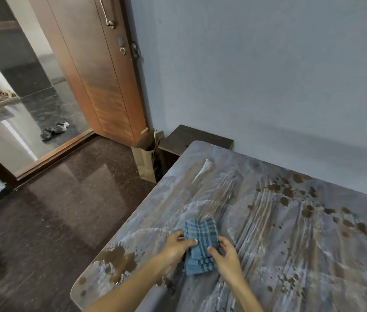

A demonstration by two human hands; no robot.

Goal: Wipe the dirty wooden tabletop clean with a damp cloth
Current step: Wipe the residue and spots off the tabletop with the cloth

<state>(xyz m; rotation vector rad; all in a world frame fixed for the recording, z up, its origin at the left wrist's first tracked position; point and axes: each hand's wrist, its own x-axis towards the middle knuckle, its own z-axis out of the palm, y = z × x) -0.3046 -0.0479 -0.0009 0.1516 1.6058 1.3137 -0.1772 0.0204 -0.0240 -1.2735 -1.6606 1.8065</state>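
Observation:
A folded blue checked cloth [200, 245] lies on the wet, streaked tabletop [290, 244] near its front left part. My left hand [175, 247] grips the cloth's left edge, thumb on top. My right hand [224, 253] holds its right edge, thumb pressed on the fabric. Brown stains sit at the front left corner [117, 260] and in a band across the far right [308, 206]. Pale wiping streaks run over the middle of the surface.
A brown paper bag [146, 158] and a dark low cabinet [191, 140] stand at the table's far left corner by the wall. A wooden door [101, 75] stands open left of them. Shoes [54, 130] lie beyond the threshold.

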